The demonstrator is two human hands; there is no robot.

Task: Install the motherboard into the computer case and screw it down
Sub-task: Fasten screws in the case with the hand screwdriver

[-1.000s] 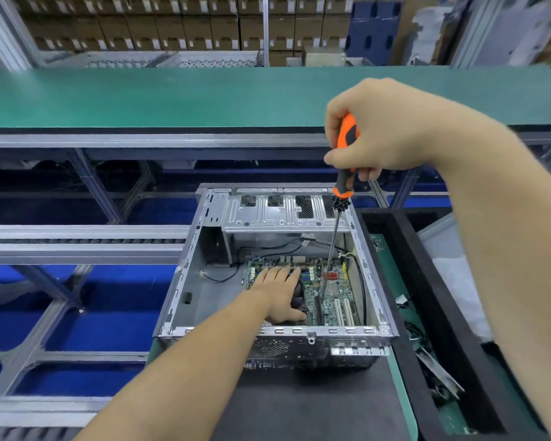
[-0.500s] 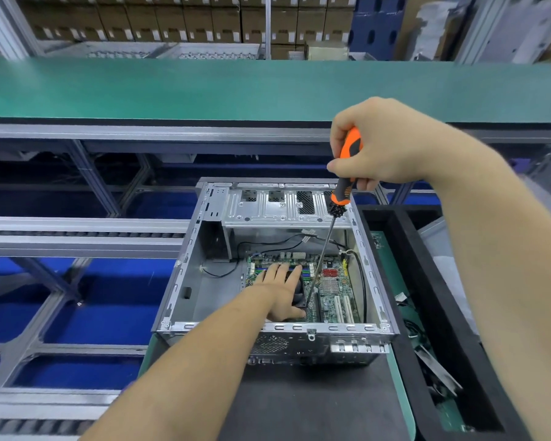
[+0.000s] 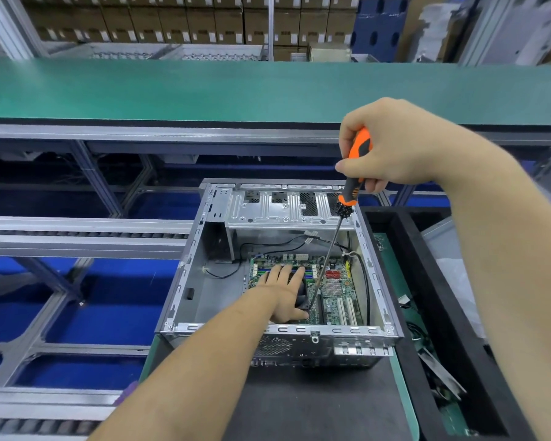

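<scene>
Two hands, left hand [image 3: 285,292] flat on motherboard [image 3: 334,294], right hand [image 3: 392,151] fingers wrapped around screwdriver [image 3: 353,173]

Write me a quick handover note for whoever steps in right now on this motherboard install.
Left hand: flat, fingers straight, pressing on the motherboard inside the computer case.
Right hand: grips the orange screwdriver, shaft angled down, tip on the board beside the left thumb.
Done: board seated in the case.
Left: drive this screw; which others are in cannot be told from here, so check every mounting hole.
</scene>
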